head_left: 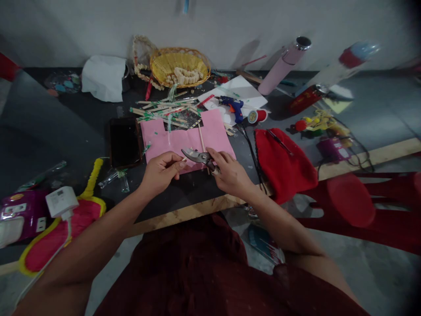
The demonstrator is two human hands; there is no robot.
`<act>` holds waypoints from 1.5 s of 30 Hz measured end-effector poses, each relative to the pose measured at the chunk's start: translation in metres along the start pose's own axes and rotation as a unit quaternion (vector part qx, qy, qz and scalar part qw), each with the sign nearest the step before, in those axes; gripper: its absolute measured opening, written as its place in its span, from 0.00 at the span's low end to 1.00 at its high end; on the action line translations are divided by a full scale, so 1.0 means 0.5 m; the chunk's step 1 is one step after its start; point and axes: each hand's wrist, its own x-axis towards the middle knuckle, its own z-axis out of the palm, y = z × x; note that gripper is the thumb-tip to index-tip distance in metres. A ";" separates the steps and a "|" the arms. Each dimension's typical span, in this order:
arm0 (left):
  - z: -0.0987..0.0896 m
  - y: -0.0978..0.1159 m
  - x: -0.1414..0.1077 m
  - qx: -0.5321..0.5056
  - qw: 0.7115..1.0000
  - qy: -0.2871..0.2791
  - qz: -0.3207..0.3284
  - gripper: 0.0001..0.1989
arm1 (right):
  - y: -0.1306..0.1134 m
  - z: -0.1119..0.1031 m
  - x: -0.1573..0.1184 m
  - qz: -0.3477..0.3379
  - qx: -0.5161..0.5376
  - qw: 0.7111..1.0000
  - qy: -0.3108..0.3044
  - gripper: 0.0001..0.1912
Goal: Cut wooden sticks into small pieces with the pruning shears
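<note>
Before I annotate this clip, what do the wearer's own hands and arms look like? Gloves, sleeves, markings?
Left hand and right hand are both ungloved. The forearms are uncovered, with no sleeve over them. I can't make out any wristband or marking. The garment on the body is dark red.

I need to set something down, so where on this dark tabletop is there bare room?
Mostly bare: left of the phone, between the white covering behind and yellow handle in front; also a narrow strip between the pink paper and wooden edge. Crowded: behind the paper, where sticks, glue gun and basket sit close together.
</note>
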 end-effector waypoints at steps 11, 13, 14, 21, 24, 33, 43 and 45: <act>-0.007 0.013 -0.004 -0.137 0.988 -0.066 -0.038 0.15 | 0.005 0.003 -0.001 -0.045 0.055 0.997 0.011 0.37; -0.008 0.014 -0.003 -0.141 0.987 -0.072 -0.041 0.15 | 0.004 0.003 -0.001 -0.057 0.057 0.996 0.025 0.38; -0.009 0.014 -0.002 -0.142 0.986 -0.076 -0.043 0.15 | 0.003 0.003 0.000 -0.063 0.061 0.996 0.027 0.38; -0.007 0.013 0.000 -0.150 0.983 -0.089 -0.064 0.16 | 0.000 0.005 0.000 -0.046 0.028 0.999 -0.005 0.39; -0.004 0.011 -0.003 -0.159 0.980 -0.092 -0.081 0.16 | -0.002 -0.001 -0.002 -0.026 -0.024 0.999 -0.005 0.37; -0.008 0.012 -0.001 -0.157 0.976 -0.118 -0.093 0.17 | 0.009 -0.004 0.004 -0.065 0.017 0.997 -0.022 0.38; -0.011 0.010 -0.002 -0.151 0.974 -0.142 -0.094 0.17 | 0.000 -0.004 -0.007 -0.036 -0.004 0.999 -0.003 0.37; -0.011 0.009 -0.002 -0.145 0.974 -0.146 -0.099 0.17 | 0.002 -0.004 -0.009 -0.032 -0.022 0.999 -0.004 0.37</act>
